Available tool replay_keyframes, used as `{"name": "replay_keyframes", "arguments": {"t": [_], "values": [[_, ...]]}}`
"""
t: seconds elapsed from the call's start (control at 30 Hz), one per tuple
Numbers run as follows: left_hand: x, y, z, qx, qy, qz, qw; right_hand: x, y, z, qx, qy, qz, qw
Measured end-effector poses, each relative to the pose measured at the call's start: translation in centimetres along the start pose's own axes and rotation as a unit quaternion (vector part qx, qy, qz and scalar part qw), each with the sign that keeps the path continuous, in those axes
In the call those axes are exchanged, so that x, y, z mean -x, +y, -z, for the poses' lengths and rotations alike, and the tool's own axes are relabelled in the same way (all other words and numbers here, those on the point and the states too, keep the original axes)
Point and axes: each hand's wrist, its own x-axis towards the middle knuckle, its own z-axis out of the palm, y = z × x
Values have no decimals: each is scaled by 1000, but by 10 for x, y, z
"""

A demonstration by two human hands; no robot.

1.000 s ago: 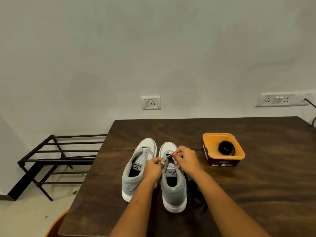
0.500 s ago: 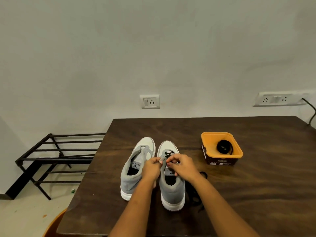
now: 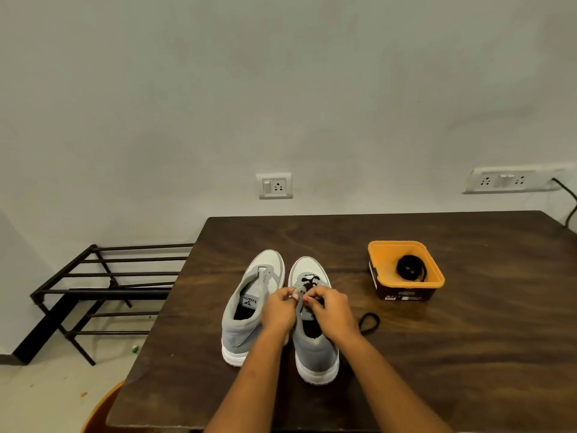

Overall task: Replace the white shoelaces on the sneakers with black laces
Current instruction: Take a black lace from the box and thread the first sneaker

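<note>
Left sneaker [image 3: 249,307] insole reads "Velarro". Left hand [image 3: 279,310] pinches right sneaker [image 3: 315,354] by its tongue; right hand [image 3: 331,310] pinches black lace [image 3: 309,281] just beside it, mid-tabletop [image 3: 437,354].

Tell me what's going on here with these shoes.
A person is threading a black lace into the right sneaker. The left hand grips its upper by the eyelets; the right hand pinches the lace, whose slack loops onto the table. The left sneaker shows no lace. A second lace lies coiled in the orange tub.
</note>
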Motion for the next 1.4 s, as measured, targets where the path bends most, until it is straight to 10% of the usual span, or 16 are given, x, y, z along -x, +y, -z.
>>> {"name": "replay_keyframes", "arguments": {"t": [0.77,1.4], "values": [[17,6,3,96,-9,-15,995,-8,-24,-6,236,10,-54,970],[22,8,6,91,-4,9,996,-3,-28,-13,172,61,-74,980]]}}
